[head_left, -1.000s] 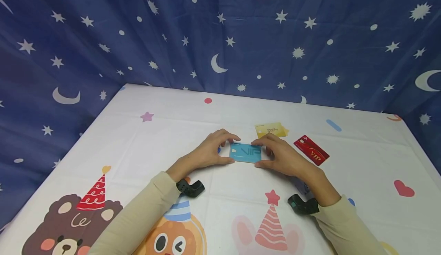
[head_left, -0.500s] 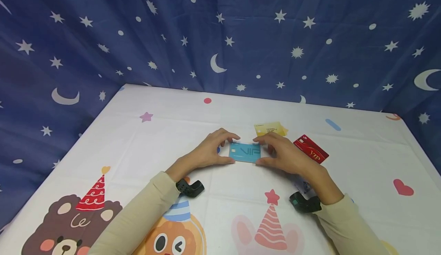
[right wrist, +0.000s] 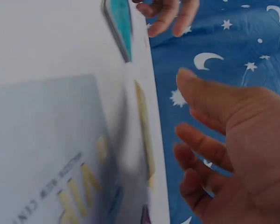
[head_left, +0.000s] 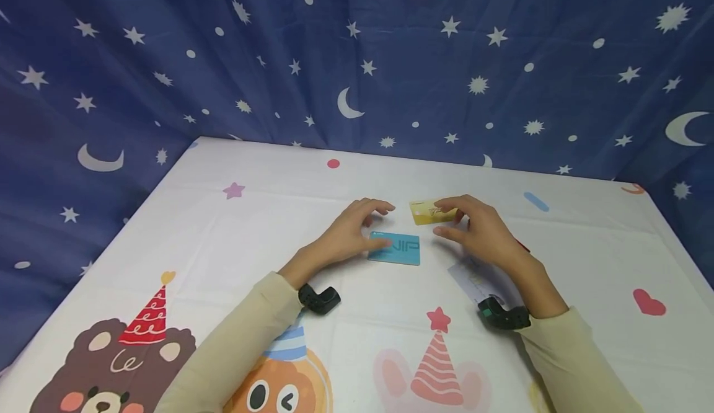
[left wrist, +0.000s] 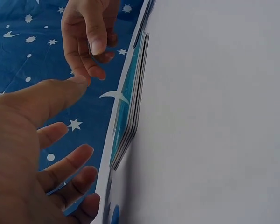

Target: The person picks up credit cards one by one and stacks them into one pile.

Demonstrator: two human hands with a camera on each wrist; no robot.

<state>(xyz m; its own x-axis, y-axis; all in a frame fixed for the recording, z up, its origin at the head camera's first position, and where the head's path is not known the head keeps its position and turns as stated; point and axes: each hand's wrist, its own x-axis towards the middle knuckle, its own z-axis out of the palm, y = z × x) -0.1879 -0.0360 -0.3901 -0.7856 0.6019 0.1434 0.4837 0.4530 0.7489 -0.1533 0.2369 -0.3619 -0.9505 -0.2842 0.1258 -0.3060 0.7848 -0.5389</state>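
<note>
A blue VIP card (head_left: 404, 250) lies on the white tablecloth near the middle; edge-on in the left wrist view, it tops a neat stack of several cards (left wrist: 135, 93). My left hand (head_left: 347, 234) hovers over the left end of that stack, thumb and fingers spread, holding nothing. To the right, my right hand (head_left: 484, 233) is raised with thumb and fingers apart and no card between them. Its fingertips overlap a yellow card (head_left: 422, 216) in the head view. Beneath the right wrist lies a pale grey-lilac card (head_left: 464, 278), with gold VIP lettering visible in the right wrist view.
A corner of a red card (head_left: 523, 246) shows behind the right hand, which hides the rest. The white tablecloth (head_left: 290, 202) has printed cartoon figures and shapes. Behind the table hangs a dark blue curtain (head_left: 268, 41) with stars and moons.
Both hands have come away from the ends of the blue card stack. The right hand has moved right and up toward the yellow card; the left has lifted slightly over the stack.
</note>
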